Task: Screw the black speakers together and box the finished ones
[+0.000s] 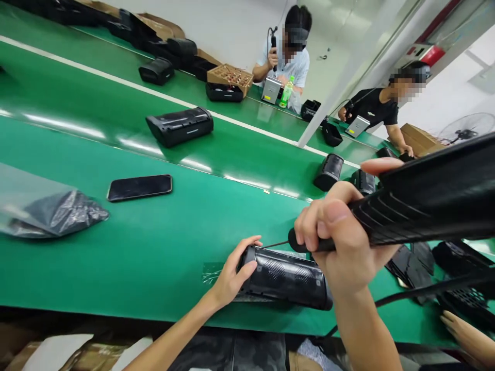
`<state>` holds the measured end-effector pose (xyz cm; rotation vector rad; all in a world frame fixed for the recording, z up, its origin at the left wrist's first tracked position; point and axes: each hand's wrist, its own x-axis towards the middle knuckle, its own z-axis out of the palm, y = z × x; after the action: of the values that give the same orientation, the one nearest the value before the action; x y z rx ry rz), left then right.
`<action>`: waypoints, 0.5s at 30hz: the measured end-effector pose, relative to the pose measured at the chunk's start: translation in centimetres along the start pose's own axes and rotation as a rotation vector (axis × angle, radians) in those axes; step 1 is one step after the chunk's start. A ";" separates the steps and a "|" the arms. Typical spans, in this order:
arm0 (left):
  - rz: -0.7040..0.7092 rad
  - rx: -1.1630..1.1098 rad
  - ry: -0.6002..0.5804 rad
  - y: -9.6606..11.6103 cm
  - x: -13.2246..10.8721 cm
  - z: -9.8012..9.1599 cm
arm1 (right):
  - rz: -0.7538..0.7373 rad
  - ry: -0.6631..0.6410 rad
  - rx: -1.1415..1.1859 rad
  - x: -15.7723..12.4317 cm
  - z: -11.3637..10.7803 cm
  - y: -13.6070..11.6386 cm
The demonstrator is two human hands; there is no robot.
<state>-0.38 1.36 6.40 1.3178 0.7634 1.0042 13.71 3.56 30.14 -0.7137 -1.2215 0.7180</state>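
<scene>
Clasps the left end of the speaker (288, 281) on the bench (166, 242) with half-curled left hand (231, 273); grips driver (436, 198) in tightly curled right hand (346, 242). Probably stiff, slick, fairly light; best steadied by its ends.

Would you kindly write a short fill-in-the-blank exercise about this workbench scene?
1. The left hand grips a casing coloured ____.
2. The worktable is coloured ____.
3. The thin-shafted tool is held by the ____.
4. The flat object nearest the plastic bag is a ____.

Missing words: black; green; right hand; phone.
</scene>
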 end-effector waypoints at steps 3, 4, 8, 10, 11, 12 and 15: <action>0.016 -0.028 -0.002 0.0 0.0 0.3 | 0.015 -0.005 -0.001 0.4 0.8 1.4; 0.020 -0.034 -0.001 0.0 0.0 0.4 | 0.016 -0.005 -0.010 0.5 0.8 1.6; 0.043 -0.039 0.004 0.1 0.0 0.7 | 0.032 -0.003 -0.025 0.7 1.0 2.0; 0.048 -0.038 0.001 0.2 0.0 0.7 | 0.030 -0.004 -0.014 0.6 1.0 2.2; 0.048 -0.035 -0.002 0.3 0.0 0.7 | 0.030 -0.006 -0.013 0.6 1.0 2.3; 0.049 -0.031 -0.003 0.3 0.0 0.7 | 0.028 -0.015 -0.012 0.5 1.0 2.4; 0.056 -0.032 -0.001 0.2 0.0 0.7 | 0.036 -0.050 -0.030 0.0 1.0 2.9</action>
<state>0.26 1.07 6.68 1.3177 0.7106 1.0564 12.48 5.39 28.01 -0.7481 -1.2706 0.7525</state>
